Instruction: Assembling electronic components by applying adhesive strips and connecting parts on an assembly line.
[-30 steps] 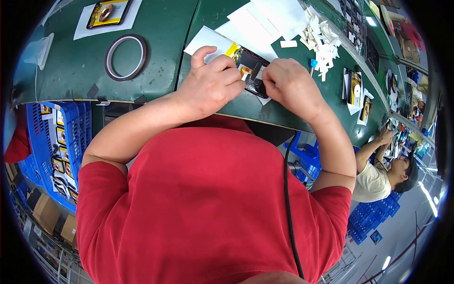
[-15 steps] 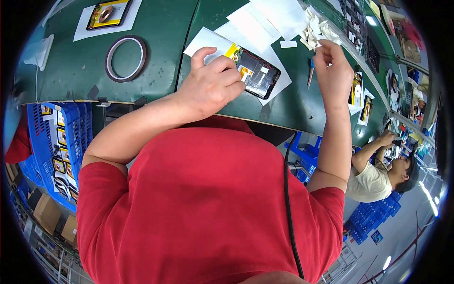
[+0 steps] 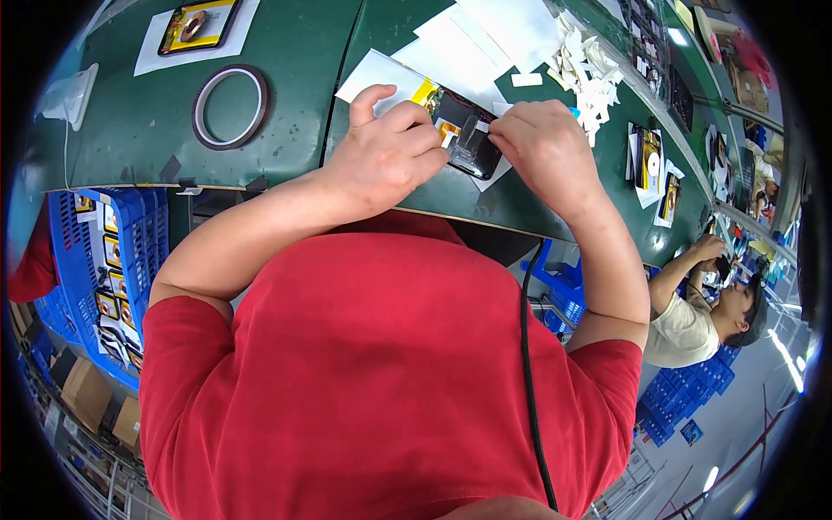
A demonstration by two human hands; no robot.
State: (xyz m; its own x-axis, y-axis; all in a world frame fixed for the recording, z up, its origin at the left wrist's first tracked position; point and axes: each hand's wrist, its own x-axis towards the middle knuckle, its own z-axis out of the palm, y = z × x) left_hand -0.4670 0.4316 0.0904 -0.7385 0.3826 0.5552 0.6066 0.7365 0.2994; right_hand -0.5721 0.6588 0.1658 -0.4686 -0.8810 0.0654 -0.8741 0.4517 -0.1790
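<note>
An opened phone [image 3: 458, 111] with dark, shiny insides and a yellow strip at its left end lies tilted on white paper sheets [image 3: 377, 76]. My left hand [image 3: 386, 160] holds the phone's left end near me, fingers curled against its edge; the thumb's exact grip is hidden. At the phone's right end my right hand [image 3: 555, 152] pinches with thumb and forefinger. A white tab [image 3: 482, 126] shows right beside those fingertips, but what they grip is too small to make out.
A brown tape roll [image 3: 201, 117] and another opened phone [image 3: 221, 19] on paper are to the left. White scraps [image 3: 582, 65] pile up beyond my right hand, with more phones [image 3: 648, 160] farther right. A blue crate [image 3: 156, 234] stands at left; a co-worker [image 3: 693, 325] sits at right.
My right hand has come down and left from beside the white scraps to the phone's right end, its fingers now pinching there. My left hand has stayed put.
</note>
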